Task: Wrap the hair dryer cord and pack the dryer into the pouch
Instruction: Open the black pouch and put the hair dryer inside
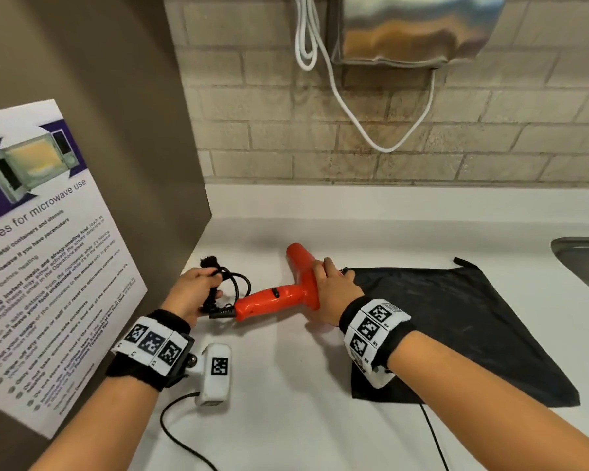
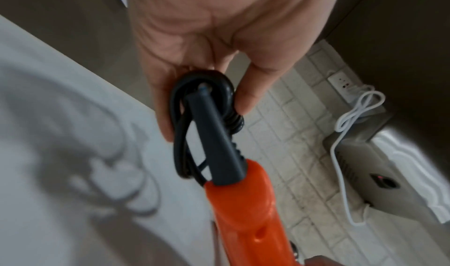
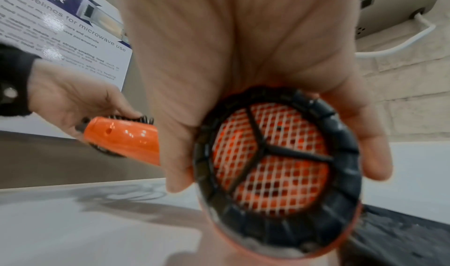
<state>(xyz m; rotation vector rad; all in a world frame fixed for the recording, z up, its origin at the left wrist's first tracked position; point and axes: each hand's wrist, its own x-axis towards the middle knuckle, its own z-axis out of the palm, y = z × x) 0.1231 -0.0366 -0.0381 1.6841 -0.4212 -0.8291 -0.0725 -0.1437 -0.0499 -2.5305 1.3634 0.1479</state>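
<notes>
- The right hand [image 1: 332, 287] is gripping the orange hair dryer [image 1: 283, 294] around the rear of its barrel, fingers and thumb curling round the body; in the right wrist view the fingers [image 3: 365, 151] are lying along the black ring of the rear grille [image 3: 275, 158], with the thumb on the opposite side.
- The left hand [image 1: 194, 294] is pinching the coiled black cord [image 1: 232, 283] at the end of the dryer's handle; in the left wrist view the thumb [image 2: 255, 89] and fingers are closing on the loops where they are bunching beside the dark strain relief [image 2: 214, 139].
- The dryer is lying across the middle of the white tabletop [image 1: 388, 232], its handle pointing toward the left hand and its nozzle pointing toward the back edge.
- The black pouch [image 1: 473, 328] is lying flat on the tabletop just to the right of the dryer, under the right wrist, its near corner reaching toward the front edge.
- A laminated microwave-use poster [image 1: 48, 266] is leaning against the brown panel at the left edge of the tabletop.
- A steel sink [image 1: 585, 263] is showing at the right edge.
- On the brick wall behind the back edge, a metal appliance [image 1: 412, 28] is hanging with a white cable [image 1: 354, 124] looping beneath it.
</notes>
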